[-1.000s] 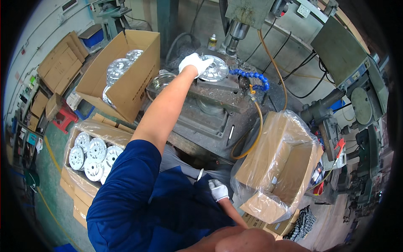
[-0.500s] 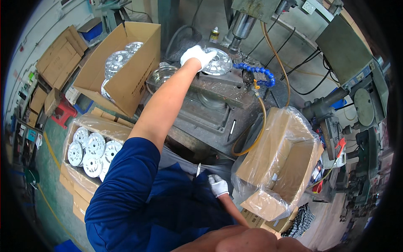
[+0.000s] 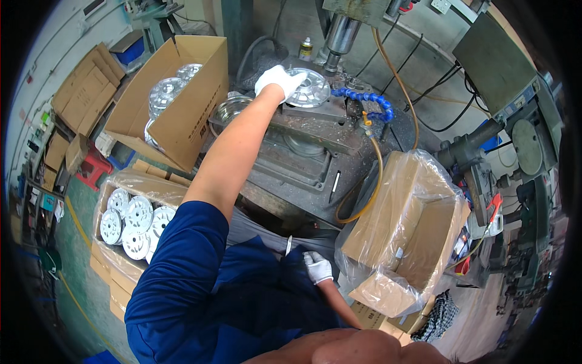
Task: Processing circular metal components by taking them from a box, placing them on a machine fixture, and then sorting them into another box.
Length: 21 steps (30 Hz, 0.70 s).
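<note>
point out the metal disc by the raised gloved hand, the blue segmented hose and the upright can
Metal disc (image 3: pixel 309 89): head view, near its centre
Blue segmented hose (image 3: pixel 366 97): head view, middle segments
Upright can (image 3: pixel 305 50): head view, its body

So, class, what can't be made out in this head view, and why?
Head view:
Metal disc: left edge, covered by the left hand.
Right hand: its grip, too small to tell.
Bowl: right edge, behind the left forearm.
White discs in the lower box: full count, blocked by the sleeve.
Machine: top, cut off by the upper edge.
</note>
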Each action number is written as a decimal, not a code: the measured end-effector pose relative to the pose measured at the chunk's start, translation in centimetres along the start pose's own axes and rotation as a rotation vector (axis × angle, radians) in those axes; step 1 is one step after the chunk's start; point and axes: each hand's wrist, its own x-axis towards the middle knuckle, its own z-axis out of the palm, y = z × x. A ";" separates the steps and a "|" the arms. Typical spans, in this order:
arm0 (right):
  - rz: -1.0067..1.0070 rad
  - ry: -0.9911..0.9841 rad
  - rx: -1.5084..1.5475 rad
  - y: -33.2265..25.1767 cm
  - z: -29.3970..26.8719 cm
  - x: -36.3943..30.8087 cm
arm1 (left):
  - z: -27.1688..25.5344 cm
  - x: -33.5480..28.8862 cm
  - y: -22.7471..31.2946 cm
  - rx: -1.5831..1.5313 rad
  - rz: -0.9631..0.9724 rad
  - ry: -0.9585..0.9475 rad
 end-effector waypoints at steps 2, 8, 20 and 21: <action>0.006 -0.001 -0.001 -0.1 -0.1 0.0 | 0.0 0.0 0.0 0.000 -0.002 -0.009; 0.048 -0.007 0.010 -0.2 -0.1 -0.1 | 0.0 0.0 0.0 -0.031 -0.004 0.006; 0.003 0.040 0.035 0.0 -0.4 -0.1 | 0.1 0.4 -0.1 -0.016 -0.013 -0.003; -0.002 0.041 0.041 0.1 -0.4 -0.1 | 0.2 0.4 -0.1 -0.015 0.001 0.024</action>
